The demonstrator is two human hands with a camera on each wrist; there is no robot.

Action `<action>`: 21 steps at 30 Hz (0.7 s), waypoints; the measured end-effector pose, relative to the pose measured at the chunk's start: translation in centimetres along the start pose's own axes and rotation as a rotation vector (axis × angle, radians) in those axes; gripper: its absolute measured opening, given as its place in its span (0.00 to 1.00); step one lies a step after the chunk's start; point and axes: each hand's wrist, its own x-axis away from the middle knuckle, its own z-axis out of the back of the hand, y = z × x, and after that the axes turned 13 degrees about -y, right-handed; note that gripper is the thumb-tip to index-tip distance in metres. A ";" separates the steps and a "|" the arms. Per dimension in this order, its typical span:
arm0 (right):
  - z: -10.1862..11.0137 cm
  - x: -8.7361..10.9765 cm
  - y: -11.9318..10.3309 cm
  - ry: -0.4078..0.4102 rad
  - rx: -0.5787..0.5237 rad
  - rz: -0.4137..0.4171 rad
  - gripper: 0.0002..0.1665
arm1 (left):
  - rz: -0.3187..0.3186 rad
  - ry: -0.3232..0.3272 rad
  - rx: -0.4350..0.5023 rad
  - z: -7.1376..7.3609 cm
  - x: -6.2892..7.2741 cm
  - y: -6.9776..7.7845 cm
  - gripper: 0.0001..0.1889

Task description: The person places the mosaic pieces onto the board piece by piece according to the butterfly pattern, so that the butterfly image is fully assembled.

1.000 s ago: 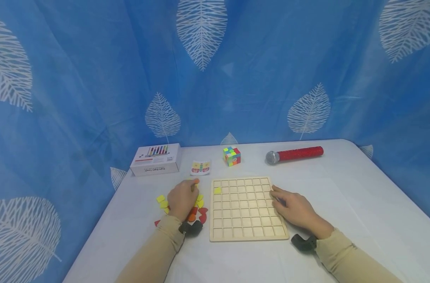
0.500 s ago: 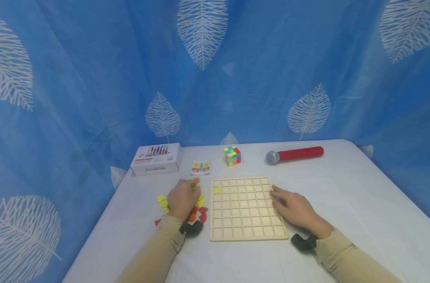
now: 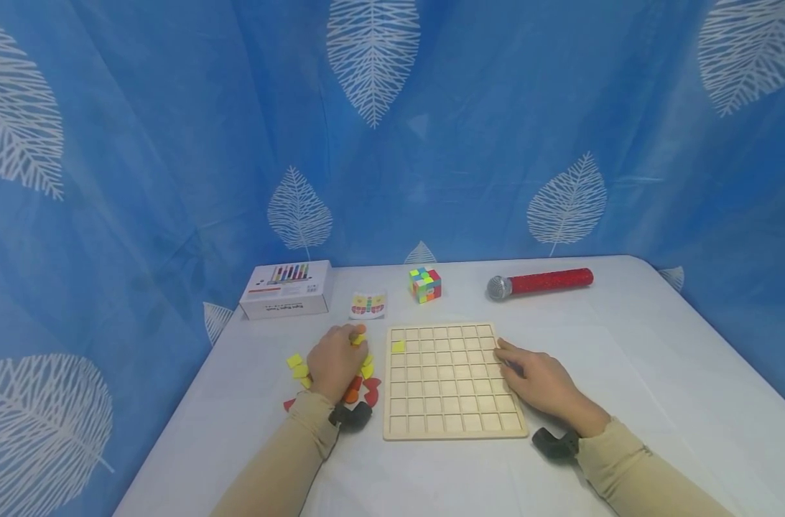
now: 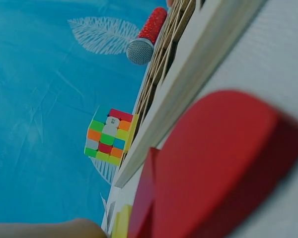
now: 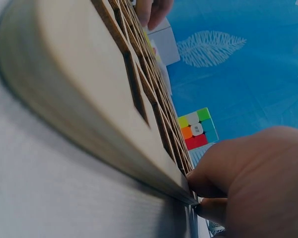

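My left hand (image 3: 334, 362) is over a loose pile of small flat pieces, its curled fingers pointing down at the pile's far end. A yellow piece (image 3: 358, 339) and an orange round piece (image 3: 361, 329) lie right at its fingertips; I cannot tell whether it pinches one. Big in the left wrist view is a red curved piece (image 4: 223, 163). My right hand (image 3: 539, 377) holds the right edge of a wooden grid board (image 3: 440, 434), with finger and thumb at the rim in the right wrist view. One yellow square tile (image 3: 398, 347) sits in the board's upper left.
Behind the pile lies a small pattern card (image 3: 368, 305), with a white box (image 3: 285, 291) to its left. A puzzle cube (image 3: 425, 285) stands beyond the board. A red microphone (image 3: 539, 283) lies at the back right. A blue leaf-print curtain (image 3: 470, 143) hangs behind the table.
The left hand's fingers shift slightly at the far end of the pile, and a yellow piece shows more plainly at their tips. The right hand and the board stay in place.
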 end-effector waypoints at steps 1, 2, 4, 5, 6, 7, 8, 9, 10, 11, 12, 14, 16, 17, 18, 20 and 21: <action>0.0 0.0 0.0 0.000 -0.001 -0.002 0.24 | -0.002 0.000 0.005 0.0 0.0 0.0 0.20; 0.0 0.0 0.0 -0.002 -0.001 -0.002 0.24 | -0.004 0.000 0.010 -0.1 0.0 0.0 0.20; 0.0 0.0 0.0 -0.003 -0.002 -0.002 0.24 | -0.007 -0.001 0.007 -0.2 -0.1 0.0 0.20; 0.0 0.0 0.0 -0.002 -0.002 -0.002 0.24 | -0.008 0.000 0.006 -0.2 -0.1 0.0 0.20; 0.0 0.0 0.0 -0.001 -0.003 -0.003 0.24 | -0.011 0.000 0.006 -0.2 -0.1 0.0 0.20; 0.0 0.0 0.0 0.001 -0.003 -0.003 0.24 | -0.013 -0.002 0.008 -0.2 -0.1 0.0 0.20; 0.0 0.1 0.0 0.002 -0.003 -0.004 0.24 | -0.015 -0.003 0.009 -0.2 -0.1 0.0 0.20; 0.0 0.1 0.0 0.003 -0.003 -0.003 0.24 | -0.020 -0.003 0.010 -0.2 -0.1 0.0 0.20; 0.0 0.1 0.0 0.004 -0.004 -0.003 0.24 | -0.024 -0.004 0.015 -0.2 -0.1 0.1 0.20; 0.0 0.1 0.0 0.003 -0.006 -0.002 0.24 | -0.030 -0.004 0.020 -0.2 -0.1 0.1 0.20; 0.0 0.1 -0.1 0.004 -0.008 -0.002 0.24 | -0.035 -0.004 0.025 -0.1 -0.1 0.1 0.20; 0.1 0.1 -0.1 0.003 -0.009 0.000 0.24 | -0.043 0.000 0.036 -0.1 0.0 0.2 0.20; 0.1 0.1 -0.1 0.004 -0.008 0.001 0.24 | -0.054 0.003 0.048 -0.1 0.0 0.2 0.20; 0.1 0.1 -0.1 0.004 -0.006 0.002 0.24 | -0.061 0.007 0.052 -0.1 0.0 0.3 0.20; 0.1 0.1 -0.1 0.006 -0.004 0.004 0.24 | -0.069 0.007 0.056 -0.2 0.0 0.3 0.19; 0.1 0.2 -0.1 0.007 -0.001 0.006 0.24 | -0.088 0.008 0.068 -0.3 0.1 0.5 0.18; 0.1 0.2 -0.1 0.008 0.001 0.007 0.24 | -0.104 0.009 0.069 -0.3 0.2 0.7 0.17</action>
